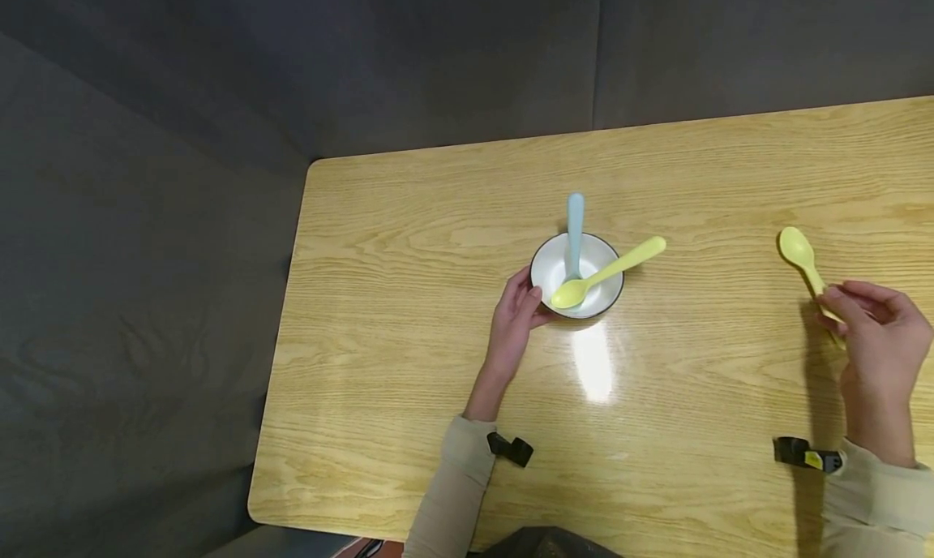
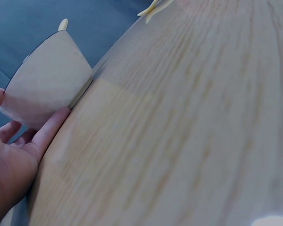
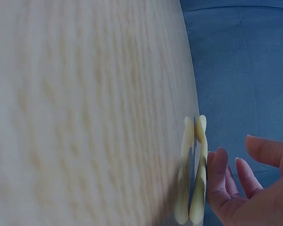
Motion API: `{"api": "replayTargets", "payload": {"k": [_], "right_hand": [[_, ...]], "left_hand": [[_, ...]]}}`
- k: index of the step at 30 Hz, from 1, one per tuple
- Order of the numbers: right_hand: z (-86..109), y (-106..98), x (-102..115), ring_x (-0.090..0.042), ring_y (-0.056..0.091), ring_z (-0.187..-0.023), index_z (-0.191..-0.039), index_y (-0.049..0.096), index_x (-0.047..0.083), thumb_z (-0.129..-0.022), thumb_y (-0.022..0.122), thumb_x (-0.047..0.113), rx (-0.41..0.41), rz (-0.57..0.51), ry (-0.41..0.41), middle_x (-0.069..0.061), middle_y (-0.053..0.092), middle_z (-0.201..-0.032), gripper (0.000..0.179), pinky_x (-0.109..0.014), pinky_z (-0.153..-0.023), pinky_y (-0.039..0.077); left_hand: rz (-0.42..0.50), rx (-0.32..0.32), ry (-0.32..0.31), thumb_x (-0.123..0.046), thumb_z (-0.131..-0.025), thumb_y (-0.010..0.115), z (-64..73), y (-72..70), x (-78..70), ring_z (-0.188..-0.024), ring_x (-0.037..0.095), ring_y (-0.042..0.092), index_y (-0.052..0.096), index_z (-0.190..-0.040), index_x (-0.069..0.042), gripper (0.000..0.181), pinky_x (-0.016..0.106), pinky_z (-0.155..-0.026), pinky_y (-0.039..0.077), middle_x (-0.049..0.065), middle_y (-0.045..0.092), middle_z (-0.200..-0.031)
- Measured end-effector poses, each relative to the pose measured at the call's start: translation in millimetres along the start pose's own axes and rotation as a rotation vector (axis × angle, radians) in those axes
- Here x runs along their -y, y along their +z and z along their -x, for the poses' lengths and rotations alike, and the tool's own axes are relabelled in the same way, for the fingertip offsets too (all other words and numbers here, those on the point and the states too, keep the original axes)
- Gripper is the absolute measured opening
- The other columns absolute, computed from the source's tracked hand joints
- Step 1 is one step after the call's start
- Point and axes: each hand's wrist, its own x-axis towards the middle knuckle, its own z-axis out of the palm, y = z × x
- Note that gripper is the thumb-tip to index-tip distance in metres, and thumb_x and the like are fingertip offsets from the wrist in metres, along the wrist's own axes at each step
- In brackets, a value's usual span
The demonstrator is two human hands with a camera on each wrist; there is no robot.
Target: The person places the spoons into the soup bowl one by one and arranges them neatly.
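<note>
The left hand (image 1: pixel 511 323) is grasping a white, dark-rimmed bowl (image 1: pixel 597 255) by its left side, the thumb lying at the rim. Inside, a blue spoon (image 1: pixel 576 229) and a yellow spoon (image 1: pixel 611 272) are resting with their handles sticking out over the edge. Well off to the right, a second yellow spoon (image 1: pixel 801 256) is lying on the table (image 1: pixel 401 298). The right hand (image 1: pixel 884 343) is reaching to its handle, thumb and fingers standing apart; whether they are touching it, one cannot tell.
</note>
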Motion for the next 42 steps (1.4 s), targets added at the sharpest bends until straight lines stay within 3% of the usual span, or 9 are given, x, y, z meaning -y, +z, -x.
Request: {"api": "replayTargets", "payload": {"k": [4,14,21,26,35,42], "right_hand": [[-1.3,-1.6,-1.0,-0.010,0.072,-0.065,-0.096,0.071,0.000,-0.088,0.071,-0.015,0.010,-0.007,-0.007,-0.004,0.072,-0.081,0.017,-0.018,-0.055,0.059],[-4.9,-1.9,0.5,-0.007,0.066,-0.075,-0.097,0.072,0.007,-0.093,0.070,-0.009,-0.019,0.096,-0.007,0.001,0.071,-0.088,0.017,-0.013,-0.055,0.056],[-9.0,-0.3,1.7,-0.002,0.059,-0.079,-0.091,0.074,0.017,-0.094,0.072,-0.002,-0.042,0.302,0.017,0.011,0.068,-0.087,0.019,-0.009,-0.051,0.049],[-12.2,-1.0,1.5,-0.002,0.055,-0.075,-0.085,0.071,0.023,-0.094,0.072,0.000,-0.014,0.472,0.020,0.015,0.064,-0.081,0.025,-0.008,-0.049,0.045],[-15.4,-3.8,-2.0,0.008,0.055,-0.067,-0.083,0.064,0.031,-0.094,0.069,-0.003,0.082,0.754,-0.080,0.029,0.059,-0.067,0.036,-0.006,-0.051,0.041],[-18.7,-6.9,-1.8,0.012,0.048,-0.056,-0.069,0.058,0.042,-0.091,0.076,0.005,0.147,0.963,-0.191,0.034,0.051,-0.056,0.046,-0.007,-0.050,0.038]], "left_hand": [[0.004,0.003,-0.005,-0.019,-0.110,0.047,0.0,-0.1,0.1,-0.128,0.033,0.059,0.039,-0.156,-0.004,0.049,0.039,-0.094,0.061,0.014,0.043,-0.160],[-0.005,-0.006,-0.012,-0.020,-0.110,0.048,0.7,-0.7,0.3,-0.130,0.031,0.059,0.039,-0.156,-0.004,0.049,0.038,-0.093,0.061,0.014,0.044,-0.158],[0.002,-0.007,-0.015,-0.020,-0.110,0.049,0.7,-0.8,0.6,-0.129,0.032,0.059,0.040,-0.156,-0.004,0.050,0.038,-0.093,0.061,0.015,0.045,-0.158],[0.001,-0.002,-0.013,-0.021,-0.110,0.049,0.8,-1.1,-0.2,-0.131,0.031,0.058,0.039,-0.156,-0.003,0.050,0.038,-0.093,0.061,0.015,0.044,-0.158],[0.014,0.007,-0.009,-0.019,-0.110,0.049,0.3,-1.5,1.1,-0.129,0.032,0.059,0.038,-0.156,-0.003,0.050,0.038,-0.094,0.061,0.016,0.044,-0.158],[0.011,0.010,-0.006,-0.021,-0.110,0.049,0.6,-1.7,0.1,-0.130,0.032,0.058,0.038,-0.156,-0.002,0.051,0.039,-0.094,0.060,0.016,0.044,-0.158]]}}
